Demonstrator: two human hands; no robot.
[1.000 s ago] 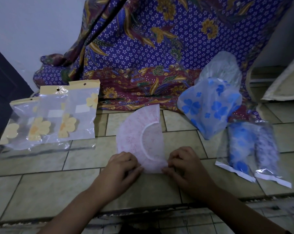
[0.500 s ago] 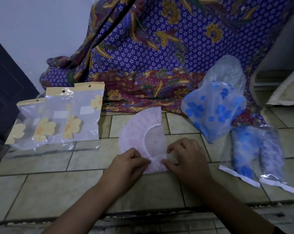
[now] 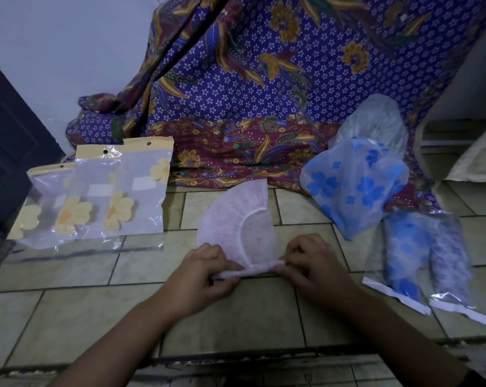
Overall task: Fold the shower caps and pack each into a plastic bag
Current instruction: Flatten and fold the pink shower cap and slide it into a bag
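Note:
A pink shower cap (image 3: 236, 219), folded to a fan shape, lies on the tiled floor in front of me. Its near edge is rolled into a thin tube. My left hand (image 3: 202, 275) pinches the left end of that roll and my right hand (image 3: 311, 263) pinches the right end. Three empty plastic bags (image 3: 96, 196) with yellow flower prints lie overlapped at the left. A blue-flowered shower cap (image 3: 353, 191) sits at the right with a clear one (image 3: 373, 124) behind it. Two packed bags (image 3: 429, 255) lie at the far right.
A purple and maroon batik cloth (image 3: 264, 93) hangs behind the work spot and spreads onto the floor. A dark door (image 3: 7, 141) stands at the left. A step edge (image 3: 236, 361) runs across near me.
Both hands have rolled the cap's near edge up and away from me, so the flat bottom tip is now a thin roll. The camera has shifted slightly.

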